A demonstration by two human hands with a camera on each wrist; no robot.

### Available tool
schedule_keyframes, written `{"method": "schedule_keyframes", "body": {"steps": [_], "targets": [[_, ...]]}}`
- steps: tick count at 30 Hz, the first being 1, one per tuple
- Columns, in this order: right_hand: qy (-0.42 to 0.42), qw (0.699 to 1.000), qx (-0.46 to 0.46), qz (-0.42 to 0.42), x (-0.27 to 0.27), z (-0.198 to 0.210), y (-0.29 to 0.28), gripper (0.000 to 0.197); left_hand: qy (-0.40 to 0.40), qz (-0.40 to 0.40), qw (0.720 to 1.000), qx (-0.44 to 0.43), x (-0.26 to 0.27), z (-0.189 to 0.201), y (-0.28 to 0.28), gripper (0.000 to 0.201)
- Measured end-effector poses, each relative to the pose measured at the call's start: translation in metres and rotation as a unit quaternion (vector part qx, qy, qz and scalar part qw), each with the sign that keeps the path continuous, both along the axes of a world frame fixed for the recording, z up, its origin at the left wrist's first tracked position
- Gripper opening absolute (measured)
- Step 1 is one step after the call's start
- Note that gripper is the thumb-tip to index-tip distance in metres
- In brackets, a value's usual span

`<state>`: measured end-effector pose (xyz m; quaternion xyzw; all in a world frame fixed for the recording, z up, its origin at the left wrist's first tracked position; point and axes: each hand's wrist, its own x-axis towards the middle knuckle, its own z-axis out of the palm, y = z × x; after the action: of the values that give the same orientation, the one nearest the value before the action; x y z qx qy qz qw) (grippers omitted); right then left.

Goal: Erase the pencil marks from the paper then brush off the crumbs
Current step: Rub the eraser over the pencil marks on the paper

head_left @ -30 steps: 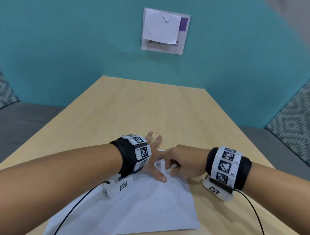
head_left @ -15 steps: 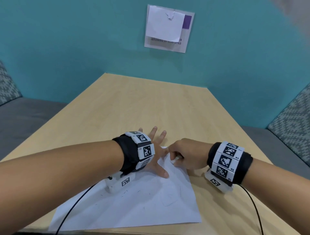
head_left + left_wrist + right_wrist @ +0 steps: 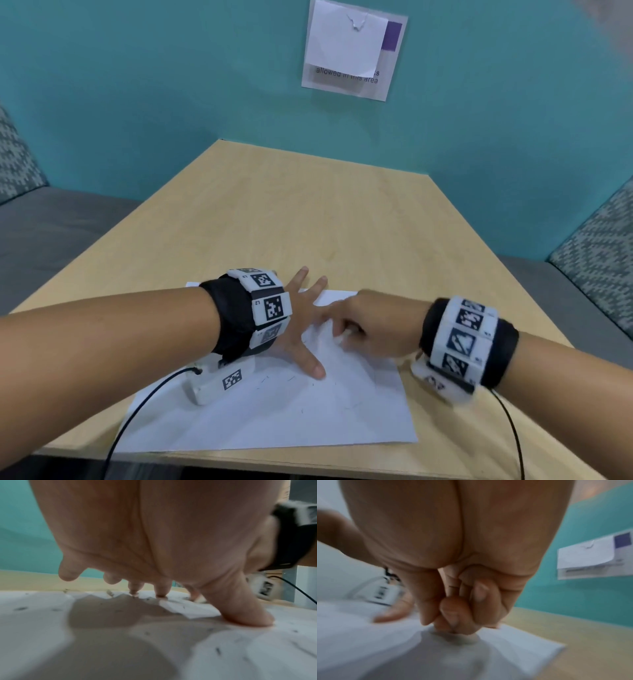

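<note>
White rectangular paper sheet [image 3: 274, 407] lies on the pale wooden bench [image 3: 308, 212], pinned by the spread, flat left hand [image 3: 301, 329]. Right hand [image 3: 373, 325] pinches a small white eraser [image 3: 342, 337] against it. Risk: hard strokes may crumple or tear the sheet near its unpinned edge.

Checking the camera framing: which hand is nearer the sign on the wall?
Left, slightly. The left hand lies flat on the paper, its fingers reaching toward the sign on the wall; the right hand sits beside it, a little nearer the person.
</note>
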<state>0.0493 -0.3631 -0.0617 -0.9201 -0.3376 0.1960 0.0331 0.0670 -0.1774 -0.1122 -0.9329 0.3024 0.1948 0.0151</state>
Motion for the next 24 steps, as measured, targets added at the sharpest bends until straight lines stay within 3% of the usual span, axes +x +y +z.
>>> {"method": "schedule_keyframes", "body": {"steps": [3, 7, 11, 16, 20, 24], "targets": [[-0.021, 0.999, -0.008, -0.037, 0.011, 0.005, -0.004, 0.011, 0.002, 0.006, 1.000, 0.015, 0.000, 0.002, -0.002, 0.115], [0.013, 0.999, -0.002, 0.039, -0.012, -0.002, 0.013, 0.005, 0.003, 0.005, 1.000, 0.010, -0.001, 0.005, -0.002, 0.109], [-0.044, 0.999, -0.011, -0.024, 0.015, 0.003, 0.000, 0.007, 0.007, 0.009, 1.000, 0.025, -0.002, 0.003, -0.002, 0.112], [-0.006, 0.999, -0.013, 0.043, -0.006, -0.007, 0.011, 0.014, 0.012, 0.005, 1.000, 0.019, -0.004, 0.008, -0.004, 0.099], [-0.031, 0.999, -0.024, -0.012, 0.008, 0.005, 0.004, 0.015, -0.001, 0.013, 1.000, 0.012, 0.000, -0.002, -0.001, 0.111], [0.021, 0.998, -0.023, 0.056, -0.025, -0.002, 0.016, 0.017, 0.000, 0.011, 1.000, 0.017, 0.001, -0.002, -0.001, 0.117]]}}
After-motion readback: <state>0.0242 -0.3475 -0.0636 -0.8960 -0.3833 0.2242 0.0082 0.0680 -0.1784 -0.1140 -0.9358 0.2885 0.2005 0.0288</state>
